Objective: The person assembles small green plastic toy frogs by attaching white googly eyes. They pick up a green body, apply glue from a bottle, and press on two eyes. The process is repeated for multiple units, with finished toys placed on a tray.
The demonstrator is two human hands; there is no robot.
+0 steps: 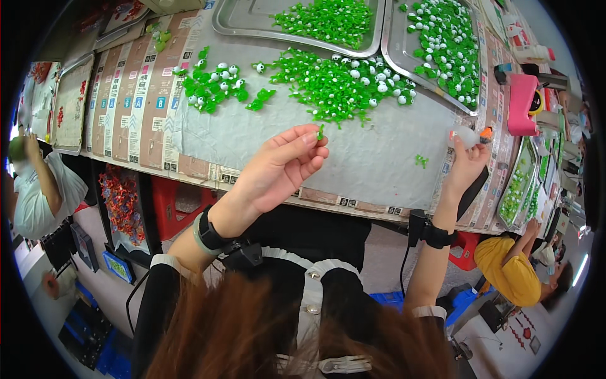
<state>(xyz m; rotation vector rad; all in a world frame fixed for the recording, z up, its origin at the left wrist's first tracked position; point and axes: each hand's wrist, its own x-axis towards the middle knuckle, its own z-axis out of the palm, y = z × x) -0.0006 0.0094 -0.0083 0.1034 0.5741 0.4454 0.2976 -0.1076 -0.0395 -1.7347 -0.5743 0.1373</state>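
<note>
My left hand [285, 165] is closed in a pinch, with a small green plastic piece [320, 132] between thumb and forefinger above the table. Over at the right, my right hand [466, 165] has its fingers closed round a small translucent white bottle [466, 135] with an orange part at one end. Ahead of my left hand spreads a pile of green figure pieces [322, 88], with white eyeball beads [379, 82] at its right side. Between my hands a lone green piece [421, 161] lies on the sheet. A group of green figures with eyeballs [214, 87] sits at the left.
Metal trays of green pieces [379, 47] stand at the back. A pink tape dispenser [523, 104] is at the right. Beyond the table's near edge, a red stool [180, 207] stands at the left; a person in yellow [510, 268] sits at the right.
</note>
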